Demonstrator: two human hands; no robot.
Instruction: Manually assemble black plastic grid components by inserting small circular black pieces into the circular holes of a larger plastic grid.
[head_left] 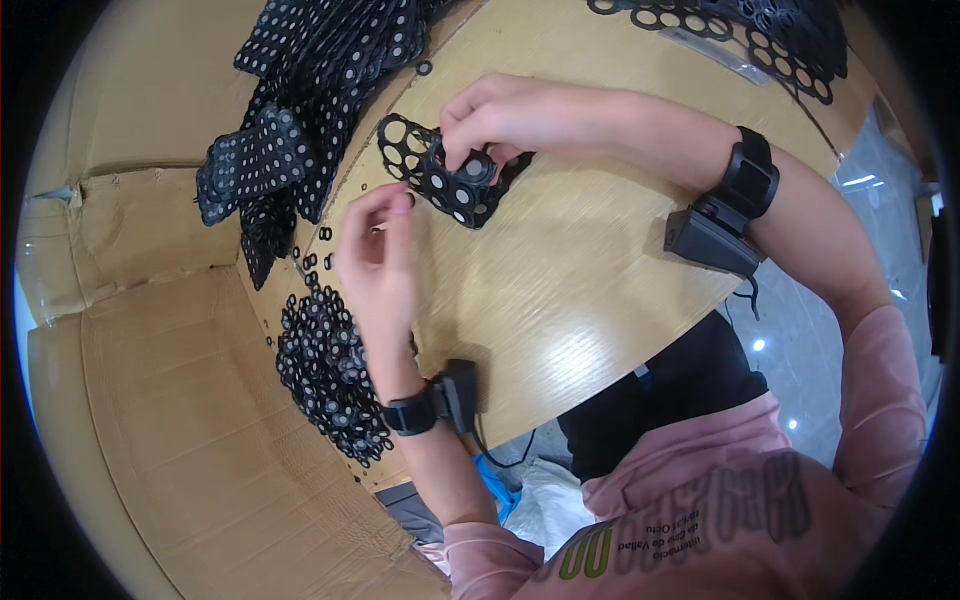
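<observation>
A black sheet (462, 196) with rows of round holes lies on the wooden table in front of me. Some of its holes look open, others are filled with grey discs. My right hand (490, 122) is closed on the sheet from the far side, its fingers bent over the middle and partly hiding it. Just left of the sheet, my left hand (375, 250) has thumb and forefinger pinched together. A small dark piece (409, 200) shows at those fingertips, too small to make out clearly.
A heap of small black rings with grey centres (325, 370) lies left of my left forearm. Folded black sheets with grey discs (330, 90) are piled at the far left. More ring-holed black strips (760, 40) lie far right. Cardboard walls (170, 380) rise along the left.
</observation>
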